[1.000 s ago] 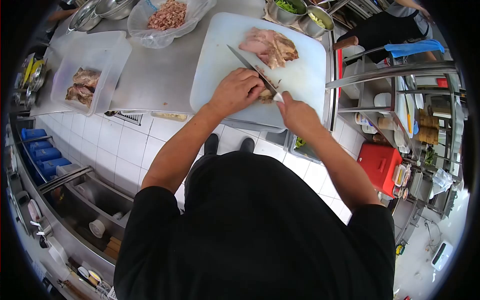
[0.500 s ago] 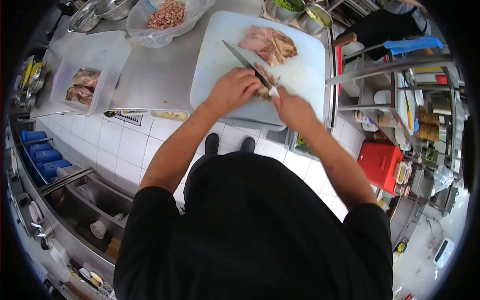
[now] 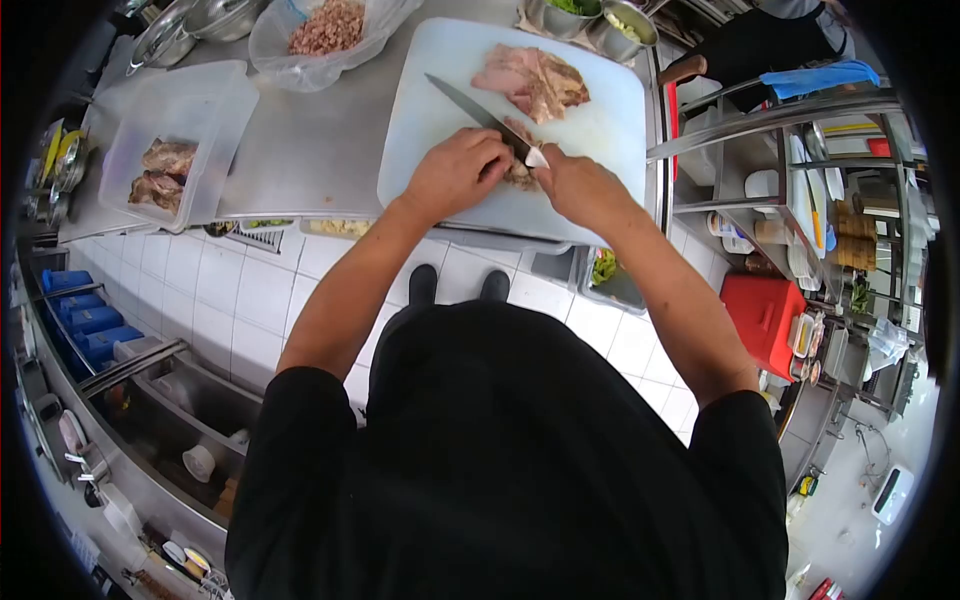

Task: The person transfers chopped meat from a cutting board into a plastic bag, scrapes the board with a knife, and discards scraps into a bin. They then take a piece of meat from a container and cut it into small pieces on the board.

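My right hand [image 3: 580, 188] is wrapped round the white handle of a long knife [image 3: 468, 104], whose blade points up and left over the white cutting board [image 3: 420, 120]. Small cut pieces of meat [image 3: 521, 175] lie under and beside the blade, between my hands. My left hand [image 3: 455, 172] rests at the left of the blade with its fingers curled; whether they pinch any meat is hidden. Farther back on the board lies a larger piece of sliced meat [image 3: 532, 82].
Left on the steel counter [image 3: 290, 150] stands a clear plastic tub [image 3: 215, 120] with meat chunks. Behind it is a bag-lined bowl of diced meat [image 3: 327, 27]. Metal pots [image 3: 622, 35] stand at the back right. A person in dark clothes [image 3: 750, 45] is beyond, at the right.
The knife and my right hand have shifted slightly up and left. My left hand has also moved up a little, away from the small pieces.
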Demonstrator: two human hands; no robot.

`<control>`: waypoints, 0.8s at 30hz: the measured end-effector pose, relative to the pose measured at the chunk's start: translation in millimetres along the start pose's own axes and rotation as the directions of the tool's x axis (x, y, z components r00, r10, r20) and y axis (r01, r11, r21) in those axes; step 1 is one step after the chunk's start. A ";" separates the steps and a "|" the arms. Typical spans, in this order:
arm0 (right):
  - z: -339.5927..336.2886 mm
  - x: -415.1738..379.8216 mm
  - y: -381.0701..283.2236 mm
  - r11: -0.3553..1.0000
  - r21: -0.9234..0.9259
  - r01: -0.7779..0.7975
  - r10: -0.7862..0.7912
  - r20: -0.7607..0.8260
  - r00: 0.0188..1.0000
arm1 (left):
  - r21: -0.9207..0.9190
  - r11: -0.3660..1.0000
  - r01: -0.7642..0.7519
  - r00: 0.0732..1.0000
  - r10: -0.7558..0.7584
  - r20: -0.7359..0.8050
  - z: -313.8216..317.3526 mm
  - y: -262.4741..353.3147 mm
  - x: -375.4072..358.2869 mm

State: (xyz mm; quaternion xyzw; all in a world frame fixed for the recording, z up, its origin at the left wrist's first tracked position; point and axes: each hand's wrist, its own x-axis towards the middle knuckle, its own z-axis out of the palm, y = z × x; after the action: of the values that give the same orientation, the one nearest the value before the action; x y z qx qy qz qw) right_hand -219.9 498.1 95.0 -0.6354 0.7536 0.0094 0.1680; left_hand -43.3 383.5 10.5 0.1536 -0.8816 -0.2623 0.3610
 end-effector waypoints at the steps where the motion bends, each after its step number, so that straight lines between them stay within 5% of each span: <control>1: -28.3 -1.3 -13.1 0.996 0.031 -0.085 0.080 0.122 0.989 | 0.035 0.998 -0.050 0.998 0.050 -0.025 -3.2 0.1 4.7; 3: -83.3 -12.9 -49.8 0.963 0.065 -0.263 0.220 0.382 0.898 | 0.099 0.986 -0.132 0.988 0.138 -0.064 -7.9 2.2 6.2; 11: 23.3 -19.3 -12.8 0.996 0.012 -0.093 0.093 -0.025 0.995 | 0.017 0.997 -0.071 0.997 0.071 0.024 -9.5 -15.0 5.4; 14: -15.3 1.0 -19.8 1.000 0.027 0.010 -0.010 0.013 1.000 | 0.016 0.998 -0.061 0.998 0.061 -0.015 -7.0 -8.1 0.0; 17: -48.8 -22.0 -34.2 0.992 0.028 -0.122 0.114 0.216 0.970 | 0.035 0.995 -0.094 0.994 0.096 -0.047 -9.1 -6.1 -2.8; 24: 17.3 -5.7 -21.5 0.998 0.012 -0.068 0.068 0.008 0.998 | -0.021 0.999 -0.044 0.997 0.045 0.065 -16.0 -8.2 -4.3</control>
State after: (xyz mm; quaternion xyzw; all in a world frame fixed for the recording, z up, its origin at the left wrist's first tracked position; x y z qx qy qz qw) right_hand -194.3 503.4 84.5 -0.6083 0.7742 0.0126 0.1744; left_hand -28.1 373.2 13.0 0.1217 -0.8936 -0.2674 0.3394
